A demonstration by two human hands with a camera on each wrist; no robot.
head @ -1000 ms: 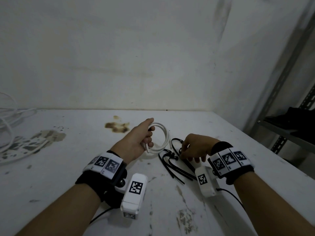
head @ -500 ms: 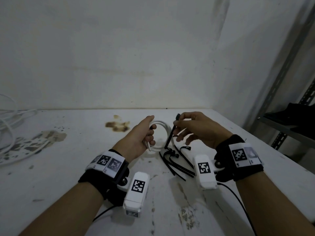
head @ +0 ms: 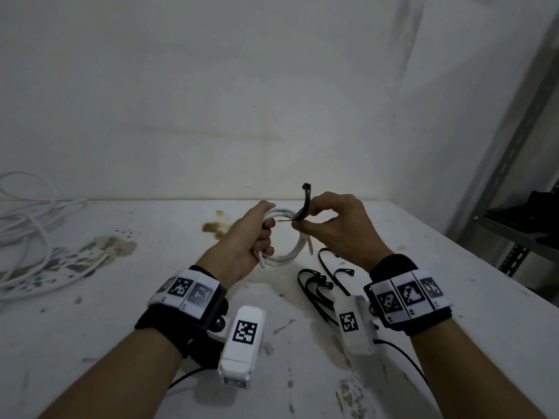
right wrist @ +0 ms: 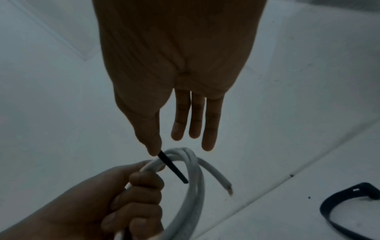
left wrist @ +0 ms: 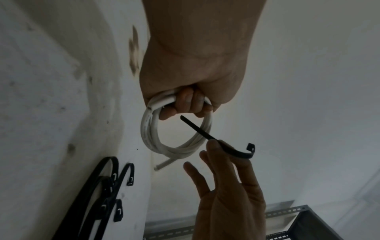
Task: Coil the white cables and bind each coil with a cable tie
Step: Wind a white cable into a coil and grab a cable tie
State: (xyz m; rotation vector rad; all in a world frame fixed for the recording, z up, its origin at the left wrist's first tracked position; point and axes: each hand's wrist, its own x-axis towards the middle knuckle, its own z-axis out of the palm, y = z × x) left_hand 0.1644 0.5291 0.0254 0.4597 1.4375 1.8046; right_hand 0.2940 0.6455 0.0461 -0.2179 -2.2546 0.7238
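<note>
No readable text, only coded square markers on the wristbands (head: pixel 187 293).

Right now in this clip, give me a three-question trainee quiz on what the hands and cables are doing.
1. True or false: the left hand grips the white cable coil.
2. What does the right hand pinch? A) black cable tie B) a cable end C) nothing
3. Fill in: the spare cable ties lie on the ___.

Key: 1 true; 2 A; 3 table. The tie's tip points into the coil's opening; it is not yet looped closed.
</note>
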